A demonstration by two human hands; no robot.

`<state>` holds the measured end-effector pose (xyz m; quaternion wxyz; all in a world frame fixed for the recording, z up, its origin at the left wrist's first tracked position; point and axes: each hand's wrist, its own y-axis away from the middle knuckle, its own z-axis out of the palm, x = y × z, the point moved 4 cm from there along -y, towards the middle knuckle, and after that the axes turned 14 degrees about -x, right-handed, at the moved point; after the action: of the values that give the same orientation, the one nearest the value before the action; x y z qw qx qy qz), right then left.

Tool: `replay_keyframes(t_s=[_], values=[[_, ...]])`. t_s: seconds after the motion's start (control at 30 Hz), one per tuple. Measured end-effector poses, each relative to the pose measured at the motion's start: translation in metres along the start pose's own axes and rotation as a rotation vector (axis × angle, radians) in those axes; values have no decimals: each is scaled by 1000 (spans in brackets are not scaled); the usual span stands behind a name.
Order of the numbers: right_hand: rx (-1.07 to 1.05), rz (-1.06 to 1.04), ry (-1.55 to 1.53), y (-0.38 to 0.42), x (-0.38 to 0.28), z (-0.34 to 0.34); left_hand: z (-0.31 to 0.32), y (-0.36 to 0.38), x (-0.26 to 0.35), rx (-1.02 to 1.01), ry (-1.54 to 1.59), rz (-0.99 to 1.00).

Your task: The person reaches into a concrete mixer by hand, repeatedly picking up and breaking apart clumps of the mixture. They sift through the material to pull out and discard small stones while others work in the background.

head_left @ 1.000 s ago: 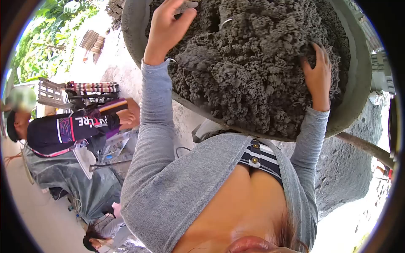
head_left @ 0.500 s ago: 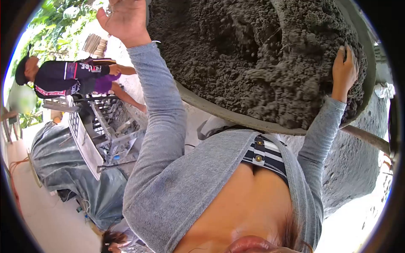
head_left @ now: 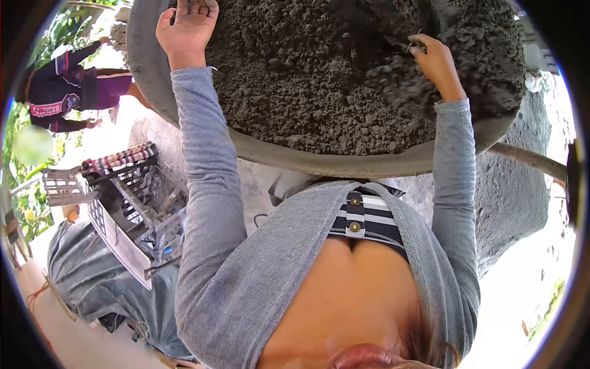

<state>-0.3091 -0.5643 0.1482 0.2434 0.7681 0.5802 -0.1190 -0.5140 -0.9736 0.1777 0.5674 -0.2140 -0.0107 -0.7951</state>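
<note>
A wide round basin (head_left: 295,161) full of dark grey, crumbly mix (head_left: 307,80) stands in front of me. My right hand (head_left: 435,60) is over the right half of the mix, its fingers closed on a small dark, thin thing (head_left: 419,44) that I cannot make out. Just below these fingers, loose mix is smeared by motion. At the basin's left side my left hand (head_left: 187,31) lies palm up, its slightly bent fingers apart with nothing seen in them. The top edge of the view cuts off part of its fingertips.
A person (head_left: 61,92) in dark clothes is at the left. Nearer stand a plastic crate (head_left: 64,186) and a metal-and-wood frame (head_left: 132,215), with a grey tarp (head_left: 104,289) below. At the right a pole (head_left: 528,161) sticks out by the basin, over a rough grey surface (head_left: 510,209).
My right hand has come up and left from the mix's right edge, its fingers now closed. The basin lies further left and higher in view. The person at the left has changed posture.
</note>
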Motion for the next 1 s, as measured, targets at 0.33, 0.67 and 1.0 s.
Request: replay_keyframes(t_s=[0.33, 0.67, 1.0], values=[[-155, -216, 20, 1, -34, 31, -1, 5, 4, -1, -307, -72], [-781, -77, 288, 8, -27, 83, -11, 17, -33, -346, -2306, -480], [-970, -175, 224, 23, -47, 123, -11, 42, -99, -492, -2075, -1153]])
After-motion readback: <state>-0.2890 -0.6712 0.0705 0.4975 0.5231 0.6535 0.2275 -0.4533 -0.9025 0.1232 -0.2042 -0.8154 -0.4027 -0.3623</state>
